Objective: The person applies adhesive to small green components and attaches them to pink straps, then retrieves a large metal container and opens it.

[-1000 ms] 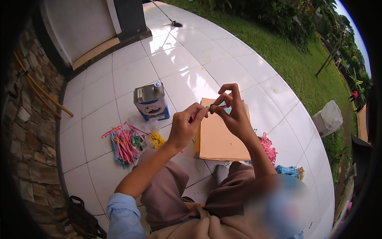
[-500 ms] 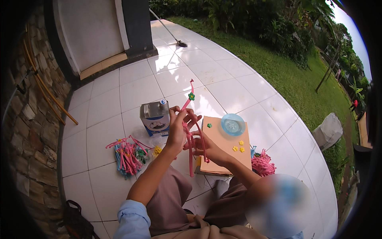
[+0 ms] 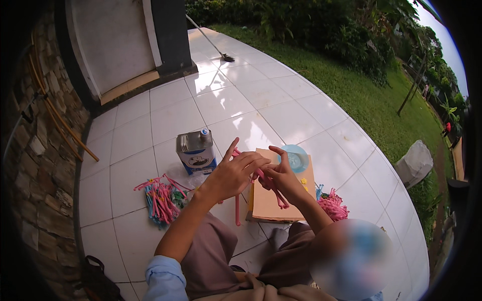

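Observation:
Pink rubber flip-flop straps point(image 3: 259, 173) are between my two hands, above the near left part of a cardboard sheet. My left hand point(image 3: 236, 173) is closed around them, its index finger raised. On the right, my right hand point(image 3: 287, 179) pinches a strap from the other side, and plug-like ends point(image 3: 282, 203) hang below it. Another pink length point(image 3: 237, 210) dangles beneath my left hand. My fingers hide where the straps meet, and no flower shows on them. Small yellow flowers point(image 3: 304, 181) lie on the cardboard point(image 3: 276, 212) beside my right hand.
A light blue bowl point(image 3: 295, 157) sits on the cardboard's far end. At left stand a metal can point(image 3: 197, 153) and a pile of pink and blue straps point(image 3: 163, 198) near clear plastic. Another strap pile point(image 3: 332, 204) lies right. A broom point(image 3: 227, 57) rests farther off.
The strap with the green flower, upright above my left hand before, is no longer visible there. My right hand has moved up and right; my left hand has turned over the straps.

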{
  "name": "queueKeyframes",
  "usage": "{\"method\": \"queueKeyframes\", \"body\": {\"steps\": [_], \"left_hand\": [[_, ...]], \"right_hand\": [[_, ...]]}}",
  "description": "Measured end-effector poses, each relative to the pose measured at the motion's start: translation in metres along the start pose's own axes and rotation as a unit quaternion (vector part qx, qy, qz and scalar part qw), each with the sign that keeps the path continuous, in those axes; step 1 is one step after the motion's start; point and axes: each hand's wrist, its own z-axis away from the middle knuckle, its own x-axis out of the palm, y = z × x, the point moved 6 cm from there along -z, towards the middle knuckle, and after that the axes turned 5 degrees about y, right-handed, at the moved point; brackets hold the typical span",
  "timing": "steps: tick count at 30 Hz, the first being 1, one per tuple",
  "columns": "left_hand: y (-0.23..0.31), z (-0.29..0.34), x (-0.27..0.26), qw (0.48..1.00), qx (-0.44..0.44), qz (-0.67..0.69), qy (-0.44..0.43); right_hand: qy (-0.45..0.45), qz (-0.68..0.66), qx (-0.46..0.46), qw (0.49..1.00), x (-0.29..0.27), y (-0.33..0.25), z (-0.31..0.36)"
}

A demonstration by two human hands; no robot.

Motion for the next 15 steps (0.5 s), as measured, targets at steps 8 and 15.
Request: {"method": "queueKeyframes", "body": {"steps": [8, 15], "left_hand": [[-0.033, 0.009, 0.003, 0.986, -0.135, 0.098, 0.006], [-0.033, 0.014, 0.023, 0.946, -0.223, 0.222, -0.083]], "right_hand": [[-0.005, 0.18, -0.041, 0.983, -0.027, -0.027, 0.003], [0.133, 0.354, -0.255, 0.89, -0.046, -0.058, 0.016]]}}
